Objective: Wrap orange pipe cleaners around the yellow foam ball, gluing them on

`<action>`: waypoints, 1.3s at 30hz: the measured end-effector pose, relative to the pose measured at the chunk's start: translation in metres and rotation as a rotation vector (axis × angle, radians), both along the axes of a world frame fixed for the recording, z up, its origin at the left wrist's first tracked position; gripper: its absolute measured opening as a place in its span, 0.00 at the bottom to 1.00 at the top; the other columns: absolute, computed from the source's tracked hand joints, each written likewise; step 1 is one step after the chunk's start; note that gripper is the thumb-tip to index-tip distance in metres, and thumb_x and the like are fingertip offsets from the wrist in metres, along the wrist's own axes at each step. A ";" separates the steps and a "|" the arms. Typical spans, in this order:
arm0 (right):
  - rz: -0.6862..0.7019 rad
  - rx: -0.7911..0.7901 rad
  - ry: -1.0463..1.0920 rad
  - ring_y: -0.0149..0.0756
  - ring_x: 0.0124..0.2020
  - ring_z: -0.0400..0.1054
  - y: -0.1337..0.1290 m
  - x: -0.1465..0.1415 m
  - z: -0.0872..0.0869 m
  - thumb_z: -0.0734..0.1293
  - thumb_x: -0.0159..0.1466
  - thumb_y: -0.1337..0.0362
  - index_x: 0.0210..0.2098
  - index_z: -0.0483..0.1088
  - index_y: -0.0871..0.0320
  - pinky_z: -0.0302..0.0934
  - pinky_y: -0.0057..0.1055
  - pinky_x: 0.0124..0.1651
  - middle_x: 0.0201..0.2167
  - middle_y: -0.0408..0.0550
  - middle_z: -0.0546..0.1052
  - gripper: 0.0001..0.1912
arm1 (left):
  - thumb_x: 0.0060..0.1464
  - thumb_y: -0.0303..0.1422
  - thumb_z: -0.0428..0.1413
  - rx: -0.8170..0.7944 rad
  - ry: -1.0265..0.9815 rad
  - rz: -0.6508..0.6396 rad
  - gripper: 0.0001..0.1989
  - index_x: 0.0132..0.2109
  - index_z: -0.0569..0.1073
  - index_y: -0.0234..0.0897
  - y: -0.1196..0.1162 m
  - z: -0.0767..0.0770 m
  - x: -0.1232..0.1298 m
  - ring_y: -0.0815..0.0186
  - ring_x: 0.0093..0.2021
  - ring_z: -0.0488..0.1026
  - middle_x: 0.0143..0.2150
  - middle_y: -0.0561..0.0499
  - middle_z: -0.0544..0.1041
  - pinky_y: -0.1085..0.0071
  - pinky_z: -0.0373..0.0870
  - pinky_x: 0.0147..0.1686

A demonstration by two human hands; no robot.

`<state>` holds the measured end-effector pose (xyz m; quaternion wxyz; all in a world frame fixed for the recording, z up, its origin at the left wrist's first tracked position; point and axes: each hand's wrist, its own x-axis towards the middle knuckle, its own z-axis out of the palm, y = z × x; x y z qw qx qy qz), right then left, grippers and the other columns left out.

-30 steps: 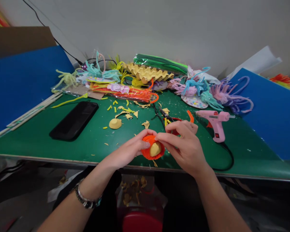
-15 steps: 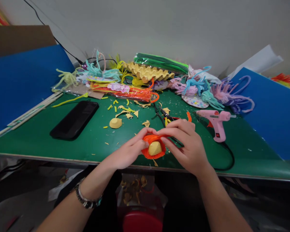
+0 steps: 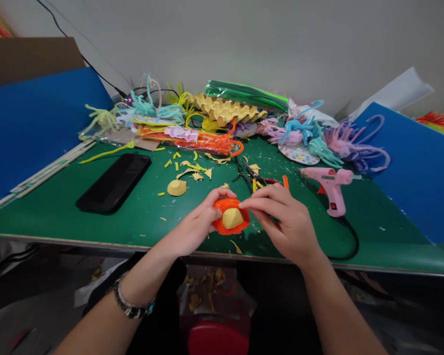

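Note:
My left hand (image 3: pixel 192 229) is closed around a small yellow egg-carton cup (image 3: pixel 232 218), held above the table's front edge. Fuzzy orange pipe cleaner (image 3: pixel 222 228) wraps round the cup in a ring. The thumb and forefinger of my right hand (image 3: pixel 281 222) pinch together at the ring's upper right rim; the bit between the fingertips is mostly hidden. Behind the right hand lies a cutting tool (image 3: pixel 254 172) with dark jaws, partly covered. A second egg-carton cup (image 3: pixel 176 187) sits on the table to the left.
A black phone (image 3: pixel 114 182) lies left, a pink glue gun (image 3: pixel 332 190) with its cord right. Yellow scraps (image 3: pixel 198 176) litter the green table (image 3: pixel 140 227). Bagged pipe cleaners (image 3: pixel 196 140) and an egg carton (image 3: pixel 225 109) line the back. Blue boards (image 3: pixel 37 123) flank the sides.
The orange-wrapped cup has moved slightly left and up in my left hand. My right fingertips have slid from the ring's top to its upper right, slightly apart from the left fingers.

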<state>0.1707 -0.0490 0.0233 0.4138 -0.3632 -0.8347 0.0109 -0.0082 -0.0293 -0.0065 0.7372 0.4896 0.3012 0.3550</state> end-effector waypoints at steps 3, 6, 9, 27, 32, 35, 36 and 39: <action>0.000 -0.003 -0.002 0.31 0.31 0.65 0.000 -0.001 0.000 0.61 0.63 0.72 0.34 0.73 0.55 0.58 0.28 0.34 0.28 0.45 0.73 0.10 | 0.50 0.34 0.49 0.026 0.030 0.009 0.13 0.45 0.65 0.43 -0.001 0.000 -0.001 0.67 0.38 0.65 0.42 0.53 0.66 0.71 0.64 0.37; -0.004 -0.015 0.026 0.30 0.30 0.65 0.000 -0.001 0.000 0.61 0.63 0.72 0.34 0.72 0.55 0.59 0.28 0.33 0.28 0.44 0.72 0.10 | 0.49 0.34 0.48 0.061 0.020 0.020 0.13 0.45 0.66 0.43 -0.002 0.000 0.000 0.67 0.39 0.65 0.43 0.53 0.65 0.72 0.65 0.36; -0.011 -0.024 0.048 0.30 0.30 0.65 0.000 -0.002 0.000 0.61 0.62 0.73 0.34 0.72 0.56 0.59 0.27 0.34 0.28 0.44 0.72 0.10 | 0.49 0.36 0.48 0.057 -0.026 -0.050 0.14 0.45 0.63 0.44 -0.002 0.001 0.003 0.67 0.35 0.69 0.47 0.52 0.64 0.69 0.69 0.33; -0.020 -0.047 0.063 0.29 0.32 0.64 0.000 -0.001 0.000 0.61 0.61 0.74 0.34 0.70 0.58 0.58 0.28 0.37 0.29 0.44 0.72 0.08 | 0.46 0.31 0.55 0.185 -0.010 -0.270 0.27 0.51 0.52 0.43 -0.008 0.013 -0.001 0.69 0.29 0.67 0.32 0.55 0.68 0.74 0.63 0.27; -0.018 -0.041 0.066 0.29 0.31 0.65 0.000 -0.001 0.000 0.62 0.61 0.74 0.34 0.70 0.58 0.58 0.28 0.37 0.29 0.44 0.72 0.08 | 0.47 0.31 0.55 0.168 -0.012 -0.257 0.25 0.51 0.54 0.42 -0.008 0.010 -0.001 0.72 0.26 0.66 0.31 0.56 0.67 0.77 0.61 0.24; -0.021 -0.038 0.065 0.29 0.31 0.65 -0.001 -0.001 0.000 0.61 0.61 0.74 0.33 0.70 0.58 0.58 0.28 0.37 0.29 0.44 0.72 0.08 | 0.45 0.29 0.55 0.179 -0.011 -0.216 0.24 0.50 0.56 0.41 -0.008 0.010 -0.001 0.73 0.26 0.66 0.33 0.56 0.66 0.78 0.62 0.24; -0.020 -0.039 0.062 0.29 0.31 0.65 -0.001 -0.002 0.000 0.61 0.62 0.74 0.33 0.70 0.57 0.58 0.28 0.37 0.29 0.44 0.72 0.08 | 0.43 0.28 0.55 0.189 -0.011 -0.199 0.24 0.49 0.57 0.41 -0.008 0.010 -0.001 0.74 0.26 0.65 0.34 0.55 0.66 0.78 0.62 0.24; -0.009 -0.047 0.054 0.29 0.31 0.65 -0.003 -0.003 0.002 0.61 0.62 0.73 0.33 0.70 0.56 0.58 0.28 0.37 0.28 0.43 0.72 0.08 | 0.40 0.27 0.54 0.207 -0.015 -0.162 0.24 0.47 0.60 0.41 -0.009 0.013 -0.001 0.75 0.27 0.64 0.40 0.54 0.63 0.78 0.64 0.24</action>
